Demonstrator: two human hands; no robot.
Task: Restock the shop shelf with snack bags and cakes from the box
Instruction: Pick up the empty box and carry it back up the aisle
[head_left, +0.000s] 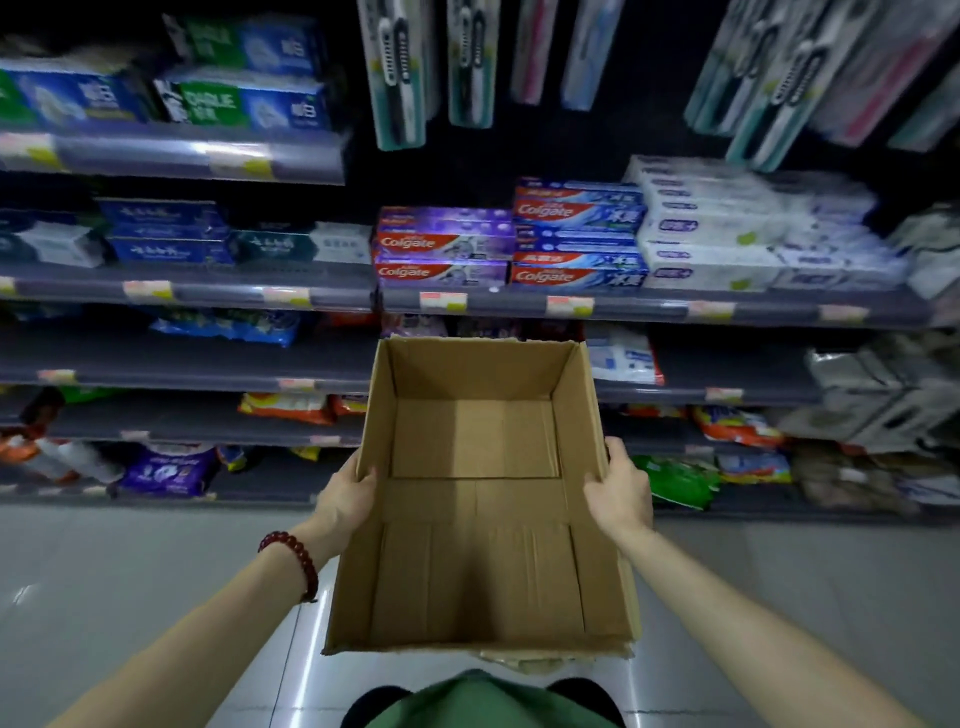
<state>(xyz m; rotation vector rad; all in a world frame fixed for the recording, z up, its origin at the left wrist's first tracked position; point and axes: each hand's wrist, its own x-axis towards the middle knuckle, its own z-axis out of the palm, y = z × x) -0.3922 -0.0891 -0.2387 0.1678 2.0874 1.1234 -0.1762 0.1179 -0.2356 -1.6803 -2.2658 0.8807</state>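
— What fills the frame?
— The shop shelf (332, 299) across the top, toothpaste boxes (576, 236) at centre, snack bags (283, 408) on the lower rows.
— And the box (475, 499)?
— Centre, open, nothing showing inside, held above the floor (130, 561).
— The grip?
— The left hand (345, 499) clasps the left wall, the right hand (621, 486) the right wall, fingers curled over the rims.
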